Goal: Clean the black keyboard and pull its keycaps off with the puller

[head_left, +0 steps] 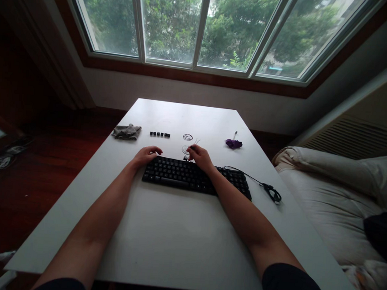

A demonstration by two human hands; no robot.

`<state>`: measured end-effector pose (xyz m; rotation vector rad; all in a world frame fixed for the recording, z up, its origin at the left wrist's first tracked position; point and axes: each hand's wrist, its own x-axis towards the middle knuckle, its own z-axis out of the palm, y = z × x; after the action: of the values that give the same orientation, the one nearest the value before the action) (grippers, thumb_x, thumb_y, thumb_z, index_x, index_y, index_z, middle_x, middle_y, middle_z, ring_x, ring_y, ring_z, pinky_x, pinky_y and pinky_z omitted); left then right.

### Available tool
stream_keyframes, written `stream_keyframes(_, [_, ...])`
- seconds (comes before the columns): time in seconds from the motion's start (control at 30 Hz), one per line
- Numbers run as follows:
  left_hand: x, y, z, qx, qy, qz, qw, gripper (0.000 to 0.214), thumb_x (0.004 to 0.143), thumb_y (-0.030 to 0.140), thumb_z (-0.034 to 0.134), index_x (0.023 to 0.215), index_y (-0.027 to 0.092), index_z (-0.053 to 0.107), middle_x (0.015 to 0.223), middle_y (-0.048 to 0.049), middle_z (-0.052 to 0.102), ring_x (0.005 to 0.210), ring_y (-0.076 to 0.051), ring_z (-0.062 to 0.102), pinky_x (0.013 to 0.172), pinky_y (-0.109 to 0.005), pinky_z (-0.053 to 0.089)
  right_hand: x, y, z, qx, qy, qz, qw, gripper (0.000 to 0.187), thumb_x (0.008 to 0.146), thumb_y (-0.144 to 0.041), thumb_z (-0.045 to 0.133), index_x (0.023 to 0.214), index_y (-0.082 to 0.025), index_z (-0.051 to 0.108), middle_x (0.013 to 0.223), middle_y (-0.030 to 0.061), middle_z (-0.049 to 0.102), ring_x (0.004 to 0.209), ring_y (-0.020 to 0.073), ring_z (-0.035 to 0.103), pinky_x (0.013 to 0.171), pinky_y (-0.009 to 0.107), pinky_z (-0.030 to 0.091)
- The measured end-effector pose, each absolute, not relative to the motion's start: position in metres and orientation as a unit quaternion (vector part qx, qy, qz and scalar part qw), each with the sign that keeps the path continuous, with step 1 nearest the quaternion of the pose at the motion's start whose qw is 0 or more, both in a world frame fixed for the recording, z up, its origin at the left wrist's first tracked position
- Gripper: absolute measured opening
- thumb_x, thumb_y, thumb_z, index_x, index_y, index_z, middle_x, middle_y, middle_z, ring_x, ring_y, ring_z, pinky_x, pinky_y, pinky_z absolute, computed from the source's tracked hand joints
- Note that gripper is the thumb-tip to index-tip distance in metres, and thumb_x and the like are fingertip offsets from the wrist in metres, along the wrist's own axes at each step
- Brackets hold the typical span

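Note:
A black keyboard (178, 174) lies across the white table in front of me. My left hand (146, 155) rests at its far left corner, fingers loosely curved with a gap between thumb and forefinger. Over the keyboard's far edge, my right hand (199, 156) pinches a wire keycap puller (197, 141), its thin prongs pointing away from me. A small dark piece (185, 158) sits just below the right fingertips, at the keyboard's edge; whether it touches the fingers I cannot tell. Beyond the hands, several black keycaps (160, 134) stand in a row.
A grey cloth (127, 132) lies at the far left. Two round dishes, one clear (185, 149) and one dark-rimmed (188, 137), are near the middle. A purple cloth (233, 144) with a brush-like stick (235, 134) lies right. The keyboard's bundled cable (271, 193) lies near the right edge.

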<state>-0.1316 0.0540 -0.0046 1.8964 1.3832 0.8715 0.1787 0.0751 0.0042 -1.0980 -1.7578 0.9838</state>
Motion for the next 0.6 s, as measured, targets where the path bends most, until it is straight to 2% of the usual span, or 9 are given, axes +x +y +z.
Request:
stream_keyframes(0.3, [-0.132,0.056,-0.007,0.719,0.520,0.337,0.316,0.041,0.073,0.021,0.050,0.103,0.022,0.077,0.100,-0.0022,0.076,0.080,-0.017,0.064,0.074,-0.026,0.051,0.177,0.074,0.008,-0.424,-0.765,0.345,0.340,0.033,0.093,-0.053,0.056,0.097,-0.022,0.068,0.072,0.0001,0.069,0.069,0.0174,0.065,0.071,0.029,0.050])
stream_keyframes(0.47, [-0.131,0.055,-0.007,0.717,0.523,0.336,0.316,0.041,0.073,0.021,0.050,0.104,0.022,0.077,0.101,-0.0023,0.076,0.081,-0.017,0.064,0.077,-0.027,0.051,0.172,0.068,0.011,-0.378,-0.811,0.268,0.357,0.029,0.095,-0.046,0.056,0.098,-0.022,0.071,0.091,0.0049,0.072,0.081,0.0188,0.066,0.078,0.029,0.049])
stream_keyframes(0.6, [-0.132,0.056,-0.007,0.722,0.518,0.334,0.316,0.040,0.074,0.021,0.050,0.105,0.022,0.076,0.103,-0.0022,0.076,0.084,-0.017,0.065,0.077,-0.027,0.051,0.171,0.065,0.011,-0.398,-0.810,0.248,0.352,0.026,0.097,-0.043,0.055,0.100,-0.022,0.071,0.092,0.0057,0.072,0.083,0.0198,0.067,0.077,0.030,0.049])
